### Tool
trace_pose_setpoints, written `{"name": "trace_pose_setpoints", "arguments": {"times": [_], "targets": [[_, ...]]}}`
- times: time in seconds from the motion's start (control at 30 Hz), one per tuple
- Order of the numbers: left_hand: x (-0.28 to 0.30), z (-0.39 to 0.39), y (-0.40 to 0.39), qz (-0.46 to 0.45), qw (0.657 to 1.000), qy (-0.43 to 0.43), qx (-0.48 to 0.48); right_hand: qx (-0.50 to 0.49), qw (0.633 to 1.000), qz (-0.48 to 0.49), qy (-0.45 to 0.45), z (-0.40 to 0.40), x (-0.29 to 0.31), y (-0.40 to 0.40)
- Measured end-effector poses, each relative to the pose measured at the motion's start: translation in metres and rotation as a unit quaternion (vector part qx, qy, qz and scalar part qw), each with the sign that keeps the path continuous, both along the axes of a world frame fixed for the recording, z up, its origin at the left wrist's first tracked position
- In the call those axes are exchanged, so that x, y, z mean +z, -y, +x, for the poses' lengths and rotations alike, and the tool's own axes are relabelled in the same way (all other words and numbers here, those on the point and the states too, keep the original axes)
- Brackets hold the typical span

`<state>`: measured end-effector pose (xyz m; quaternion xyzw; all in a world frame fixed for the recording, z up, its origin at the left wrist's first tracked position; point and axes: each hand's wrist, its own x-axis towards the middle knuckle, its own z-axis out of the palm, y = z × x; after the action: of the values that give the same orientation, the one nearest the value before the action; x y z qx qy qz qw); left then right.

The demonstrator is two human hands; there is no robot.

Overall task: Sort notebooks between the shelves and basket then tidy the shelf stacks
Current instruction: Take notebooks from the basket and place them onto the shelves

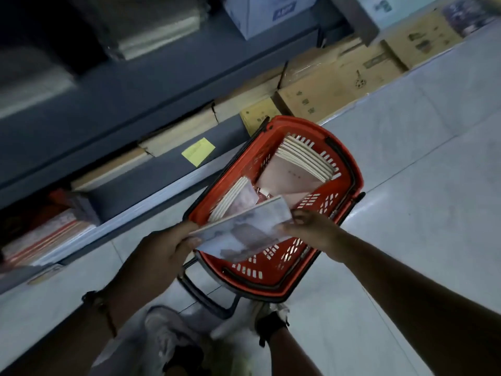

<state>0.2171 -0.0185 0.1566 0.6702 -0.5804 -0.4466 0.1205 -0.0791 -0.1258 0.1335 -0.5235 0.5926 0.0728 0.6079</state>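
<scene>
notebook [244, 232] cover blurred | long axis runs left grip [165, 248] to right grip [306, 226] | both holding its ends, above basket [349, 169]

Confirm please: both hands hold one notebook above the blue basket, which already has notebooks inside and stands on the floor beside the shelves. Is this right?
Only the colour is wrong. The head view shows the basket is red, not blue. The left hand and right hand do hold one notebook above it, with notebooks inside it, on the floor beside the shelves.
</scene>
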Motion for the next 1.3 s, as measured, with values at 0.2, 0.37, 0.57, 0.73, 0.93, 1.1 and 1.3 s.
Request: {"name": "trace_pose_setpoints", "arguments": {"times": [0.2,0.37,0.57,0.73,0.93,1.1,1.3], "targets": [[0.12,0.023,-0.002,0.012,0.994,-0.086,0.062,-0.102,0.992,-0.027,0.063,0.018,0.127,-0.046],[0.239,0.049,-0.016,-0.008,0.969,-0.154,0.191,-0.168,0.975,-0.073,0.126,0.052,0.254,-0.073],[0.367,0.082,-0.053,-0.016,0.923,-0.271,0.272,-0.128,0.962,-0.128,0.204,0.11,0.389,-0.085],[0.413,0.103,-0.099,0.02,0.933,-0.251,0.257,-0.071,0.945,-0.18,0.262,0.176,0.472,-0.081],[0.476,0.134,-0.132,-0.076,0.896,-0.276,0.341,0.02,0.918,-0.23,0.324,0.252,0.547,-0.085],[0.532,0.171,-0.157,-0.195,0.853,-0.272,0.4,0.105,0.886,-0.261,0.369,0.295,0.621,-0.097],[0.589,0.208,-0.185,-0.306,0.765,-0.333,0.459,0.201,0.843,-0.285,0.41,0.336,0.679,-0.116]]}}
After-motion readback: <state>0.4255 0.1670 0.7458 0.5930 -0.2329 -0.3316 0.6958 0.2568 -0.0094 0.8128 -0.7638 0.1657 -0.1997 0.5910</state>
